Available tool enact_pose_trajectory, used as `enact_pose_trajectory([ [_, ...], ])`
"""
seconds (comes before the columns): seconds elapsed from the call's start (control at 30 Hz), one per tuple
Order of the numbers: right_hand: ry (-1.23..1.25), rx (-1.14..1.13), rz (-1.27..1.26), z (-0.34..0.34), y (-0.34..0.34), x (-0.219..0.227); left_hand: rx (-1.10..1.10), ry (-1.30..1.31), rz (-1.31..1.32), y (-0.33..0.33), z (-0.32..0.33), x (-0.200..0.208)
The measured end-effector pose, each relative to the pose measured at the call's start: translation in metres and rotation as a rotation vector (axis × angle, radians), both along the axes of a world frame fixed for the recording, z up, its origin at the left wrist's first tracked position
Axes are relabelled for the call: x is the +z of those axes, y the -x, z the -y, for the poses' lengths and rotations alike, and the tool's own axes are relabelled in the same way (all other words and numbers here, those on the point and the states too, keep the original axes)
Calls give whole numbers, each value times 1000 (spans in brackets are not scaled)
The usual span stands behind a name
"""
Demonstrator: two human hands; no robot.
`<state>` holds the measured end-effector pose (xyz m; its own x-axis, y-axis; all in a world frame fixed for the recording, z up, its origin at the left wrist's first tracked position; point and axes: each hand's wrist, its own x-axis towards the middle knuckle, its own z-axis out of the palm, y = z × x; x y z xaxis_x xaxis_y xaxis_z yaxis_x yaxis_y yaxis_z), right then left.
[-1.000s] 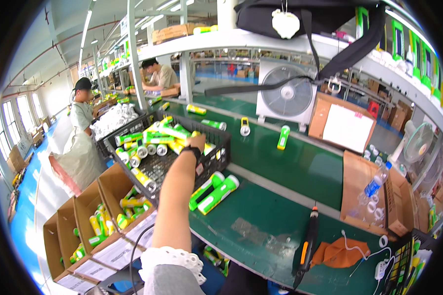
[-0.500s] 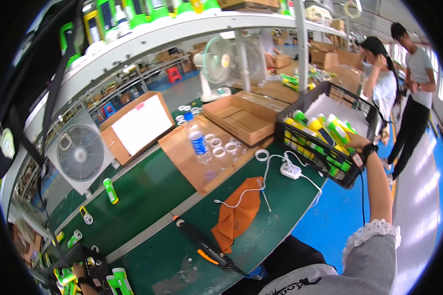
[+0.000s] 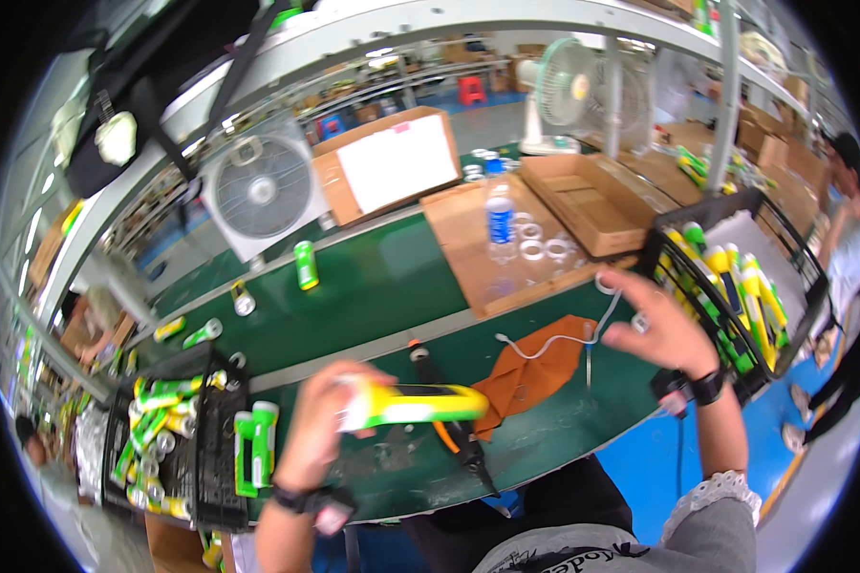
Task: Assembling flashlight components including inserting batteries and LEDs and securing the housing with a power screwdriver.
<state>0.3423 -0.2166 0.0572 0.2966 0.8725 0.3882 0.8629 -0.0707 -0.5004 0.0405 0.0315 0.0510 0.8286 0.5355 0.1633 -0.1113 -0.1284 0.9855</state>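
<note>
In my left hand (image 3: 317,420) is a yellow, green and white flashlight (image 3: 425,405) with a dark panel along its side, held level above the bench by its white end. My right hand (image 3: 674,329) has its fingers spread and holds nothing. It hovers between an orange cloth (image 3: 535,371) and the right black crate (image 3: 648,253), which is full of similar flashlights (image 3: 750,296). Below the held flashlight lies a black and orange power tool (image 3: 468,445), partly covered. Another black crate (image 3: 222,477), with jumbled flashlights (image 3: 153,420), stands left of my left hand.
Two green and white flashlights (image 3: 256,444) stand beside the left crate. A few more lie on the green belt (image 3: 373,277). A water bottle (image 3: 499,224), white rings (image 3: 531,249) and a shallow carton (image 3: 592,205) sit beyond the cloth. A white cable (image 3: 554,349) crosses it.
My left hand has come from the left crate to the bench middle, now with a flashlight. My right hand has left the right crate and opened. The view has turned left.
</note>
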Motion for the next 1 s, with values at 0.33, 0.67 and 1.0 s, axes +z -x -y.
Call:
enact_pose_trajectory([
  [0.33, 117, 556, -1519, -147, 60, -143, -43, 582, 224, -139, 13, -125],
  [0.67, -183, 229, -238, -132, 72, -114, 204, 607, 99, -138, 7, -149],
  [1.0, -41, 281, -397, -132, 76, -121, 291, 622, 163, -145, 12, -153],
])
